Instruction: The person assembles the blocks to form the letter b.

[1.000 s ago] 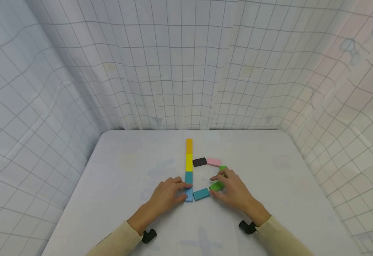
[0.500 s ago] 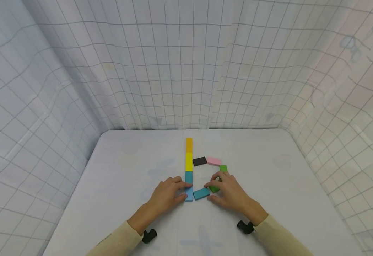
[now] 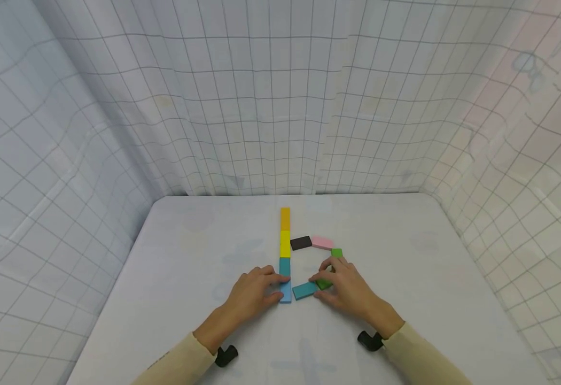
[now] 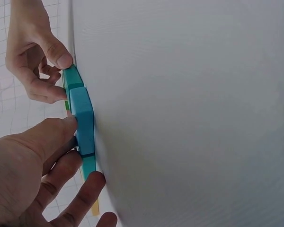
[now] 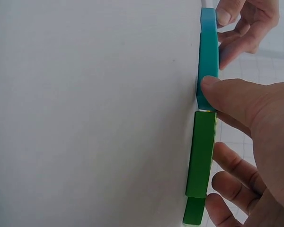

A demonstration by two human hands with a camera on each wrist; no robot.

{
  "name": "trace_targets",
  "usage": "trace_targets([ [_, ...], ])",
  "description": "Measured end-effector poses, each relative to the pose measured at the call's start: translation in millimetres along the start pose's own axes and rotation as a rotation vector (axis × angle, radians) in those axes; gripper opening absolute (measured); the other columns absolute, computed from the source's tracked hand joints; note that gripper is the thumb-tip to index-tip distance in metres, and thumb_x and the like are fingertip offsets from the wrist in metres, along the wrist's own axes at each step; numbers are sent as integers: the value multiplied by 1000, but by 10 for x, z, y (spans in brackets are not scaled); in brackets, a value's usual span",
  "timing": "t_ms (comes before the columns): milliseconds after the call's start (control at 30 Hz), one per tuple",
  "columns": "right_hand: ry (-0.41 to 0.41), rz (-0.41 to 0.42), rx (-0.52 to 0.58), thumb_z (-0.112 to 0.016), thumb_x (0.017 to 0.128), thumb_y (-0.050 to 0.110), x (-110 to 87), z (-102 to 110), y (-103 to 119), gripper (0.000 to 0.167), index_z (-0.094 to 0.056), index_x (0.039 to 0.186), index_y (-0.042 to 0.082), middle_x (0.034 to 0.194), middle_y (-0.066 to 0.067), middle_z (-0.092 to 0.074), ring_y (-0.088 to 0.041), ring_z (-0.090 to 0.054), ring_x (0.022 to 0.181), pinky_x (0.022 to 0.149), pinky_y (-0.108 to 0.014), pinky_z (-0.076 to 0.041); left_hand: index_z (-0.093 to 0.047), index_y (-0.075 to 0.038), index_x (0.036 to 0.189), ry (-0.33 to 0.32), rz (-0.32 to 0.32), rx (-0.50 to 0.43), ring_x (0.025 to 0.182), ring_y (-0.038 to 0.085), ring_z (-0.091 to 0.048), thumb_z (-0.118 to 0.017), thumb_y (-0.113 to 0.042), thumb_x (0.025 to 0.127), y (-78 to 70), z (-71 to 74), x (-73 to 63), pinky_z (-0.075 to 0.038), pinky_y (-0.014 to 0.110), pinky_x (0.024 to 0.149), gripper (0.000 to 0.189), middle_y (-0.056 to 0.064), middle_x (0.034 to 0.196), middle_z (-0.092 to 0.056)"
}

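My left hand (image 3: pixel 254 291) holds the light blue block (image 3: pixel 285 295) at the near end of a straight column, thumb on its near part and index finger by the joint with a teal block (image 3: pixel 285 266). With thumb and index finger, my right hand (image 3: pixel 350 287) pinches the slanted teal block (image 3: pixel 303 290) at its right end. A narrow gap separates that block from the light blue one. Beside it lies a green block (image 3: pixel 324 283), partly under the right fingers. In the right wrist view, the thumb presses the teal block's side (image 5: pixel 208 56), next to the green block (image 5: pixel 201 156).
Yellow (image 3: pixel 285 244) and orange (image 3: pixel 285 219) blocks continue the column away from me. Black (image 3: pixel 301 243), pink (image 3: pixel 322 243) and another green block (image 3: pixel 336 252) curve off to its right. A white table (image 3: pixel 194 230) lies beneath, with gridded white curtains (image 3: pixel 280 107) around it.
The right hand has come left from the green block onto the slanted teal block. That block has shifted slightly right, off the light blue one. The left hand has stayed put.
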State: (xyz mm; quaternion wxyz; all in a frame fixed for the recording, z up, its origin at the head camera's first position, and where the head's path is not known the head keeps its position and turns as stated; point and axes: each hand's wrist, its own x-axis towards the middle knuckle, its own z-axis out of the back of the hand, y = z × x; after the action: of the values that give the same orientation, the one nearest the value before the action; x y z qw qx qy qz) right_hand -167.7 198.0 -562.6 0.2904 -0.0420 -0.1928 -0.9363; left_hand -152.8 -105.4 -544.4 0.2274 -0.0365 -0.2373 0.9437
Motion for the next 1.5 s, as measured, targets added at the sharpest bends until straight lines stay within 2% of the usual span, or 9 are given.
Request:
trace_targets([
  [167,-3,-42,28,-97,99,39,-19,50,-42,44,-85,140,30,138,0,-69,-22,-60,126,107,-48,-56,-85,-23,143,1,3,1,112,24,-69,-92,-24,102,-6,-2,6,-54,44,86,41,0,126,-79],
  [267,-44,-99,68,-94,101,39,-28,95,-98,49,-81,145,25,145,-4,-67,-25,-62,129,109,-51,-59,-85,-23,143,1,2,-1,114,24,-70,-92,-23,102,-19,6,6,-54,45,87,41,0,128,-79],
  [467,-141,-183,141,-90,106,23,-38,168,-246,46,-77,148,11,149,-16,-64,-36,-66,133,108,-57,-61,-85,-23,143,-2,15,-1,117,25,-71,-92,-24,102,-43,16,5,-54,45,89,41,0,128,-79],
  [633,-110,-222,174,-86,108,18,-52,181,-318,47,-75,152,7,156,-24,-63,-42,-67,138,111,-61,-62,-85,-23,143,-2,27,15,118,26,-71,-93,-25,102,-53,9,9,-56,46,90,42,0,127,-79],
  [833,-43,-265,227,-85,108,18,-74,160,-334,49,-74,155,7,163,-23,-58,-31,-75,127,108,-52,-66,-85,-23,142,-4,27,9,116,25,-70,-94,-25,101,-60,-4,11,-56,47,89,42,0,127,-79],
  [1000,-54,-235,211,-89,105,15,-75,134,-319,49,-75,151,5,159,-23,-61,-24,-76,118,103,-45,-67,-85,-24,142,-7,31,18,114,24,-70,-94,-25,101,-73,-2,0,-55,45,89,42,0,126,-79],
  [1133,-68,-210,192,-89,104,13,-77,132,-290,46,-77,148,3,155,-23,-63,-21,-76,111,98,-42,-68,-86,-24,142,-12,38,23,111,21,-68,-94,-26,101,-84,1,-5,-53,43,88,42,-2,124,-78],
  [1300,-69,-217,189,-89,105,13,-80,136,-264,46,-77,148,3,155,-23,-62,-20,-76,110,98,-41,-68,-87,-25,140,-36,32,47,105,19,-68,-95,-27,100,-71,-30,-7,-51,39,86,40,-4,118,-78],
  [1500,-68,-229,209,-88,106,14,-84,135,-244,45,-77,149,5,155,-24,-62,-20,-75,110,97,-39,-66,-89,-25,136,-53,31,81,99,18,-68,-96,-29,99,-58,-70,7,-55,45,90,37,-5,112,-78],
])
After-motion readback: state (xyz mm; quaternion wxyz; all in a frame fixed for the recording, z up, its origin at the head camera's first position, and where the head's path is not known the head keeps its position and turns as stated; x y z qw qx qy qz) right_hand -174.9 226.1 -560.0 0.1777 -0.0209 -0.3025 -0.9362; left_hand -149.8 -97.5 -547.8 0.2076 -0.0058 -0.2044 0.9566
